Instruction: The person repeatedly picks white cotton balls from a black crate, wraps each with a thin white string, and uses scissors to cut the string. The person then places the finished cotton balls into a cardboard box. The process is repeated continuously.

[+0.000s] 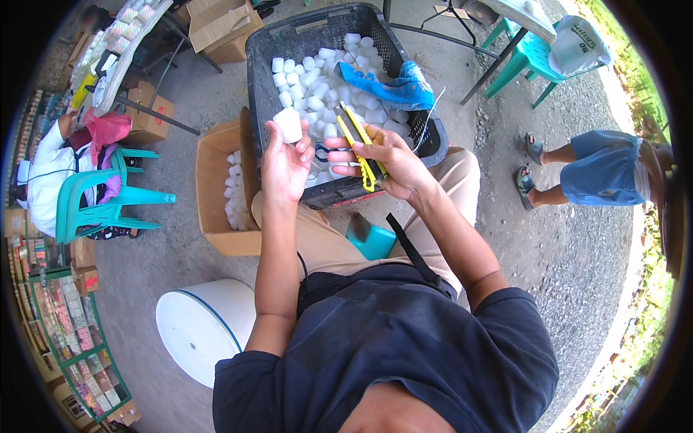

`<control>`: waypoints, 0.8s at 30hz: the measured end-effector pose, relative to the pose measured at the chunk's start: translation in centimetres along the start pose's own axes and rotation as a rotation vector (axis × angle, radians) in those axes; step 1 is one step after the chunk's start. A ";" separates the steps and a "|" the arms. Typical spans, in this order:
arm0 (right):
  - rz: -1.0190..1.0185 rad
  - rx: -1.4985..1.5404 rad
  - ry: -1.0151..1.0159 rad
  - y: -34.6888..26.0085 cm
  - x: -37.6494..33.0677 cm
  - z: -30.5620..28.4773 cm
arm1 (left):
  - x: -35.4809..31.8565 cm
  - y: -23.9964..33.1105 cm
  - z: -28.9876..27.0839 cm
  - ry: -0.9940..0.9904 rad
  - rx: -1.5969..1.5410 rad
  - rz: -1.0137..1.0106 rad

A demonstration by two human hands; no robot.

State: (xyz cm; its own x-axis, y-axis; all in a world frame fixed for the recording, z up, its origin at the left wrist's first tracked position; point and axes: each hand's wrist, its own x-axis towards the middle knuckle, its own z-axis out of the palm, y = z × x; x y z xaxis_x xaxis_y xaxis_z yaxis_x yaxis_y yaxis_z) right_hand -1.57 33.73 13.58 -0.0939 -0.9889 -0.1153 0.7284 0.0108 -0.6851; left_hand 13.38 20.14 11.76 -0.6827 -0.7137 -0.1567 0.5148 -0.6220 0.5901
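Dark navy shirt (404,353) fills the bottom of the view, both bare forearms reaching forward over tan trousers (339,245) toward the work. Left hand (285,162) is raised with its fingers closed around a small white plastic cap (289,124), pinched at the fingertips and held just above the near rim of a dark plastic crate (263,50). Right hand (393,162) is clamped on a yellow utility knife (359,144), which points up and away, its tip near the cap but not touching it; whether the blade is out I cannot tell. Inside the crate lie many more white caps (317,79), with a blue cloth (393,86) draped over some of them. A cardboard box (216,180) just left of the crate holds a smaller heap of the same caps, and a white bucket (206,328) stands near the left knee. Green plastic chairs (101,202) and another person's sandalled feet (530,169) sit well apart at the sides. The chief risk, as I judge it, is the knife slipping off the small smooth cap into the left fingers, since the cap is held only by its edges; a loose pinch could also drop it onto the gravel rather than into either container.
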 end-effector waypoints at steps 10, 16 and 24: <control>0.057 -0.092 -0.070 0.2 -1.7 -0.5 | -1.7 0.9 0.2 0.014 0.122 0.056; 0.087 -0.133 -0.118 -0.9 -3.0 1.2 | -1.7 0.6 -0.5 0.002 0.114 0.030; -0.348 -0.649 -0.079 -0.3 -2.5 1.5 | -2.9 -0.1 1.5 -0.108 0.221 0.189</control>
State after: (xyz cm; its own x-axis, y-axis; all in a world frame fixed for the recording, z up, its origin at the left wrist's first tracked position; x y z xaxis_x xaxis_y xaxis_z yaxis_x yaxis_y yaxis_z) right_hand -0.55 35.97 15.15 -0.1788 -0.9586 0.2215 0.1157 -0.2441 -0.9628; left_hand 14.50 22.77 13.34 -0.6425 -0.7646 0.0505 0.5210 -0.3875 0.7605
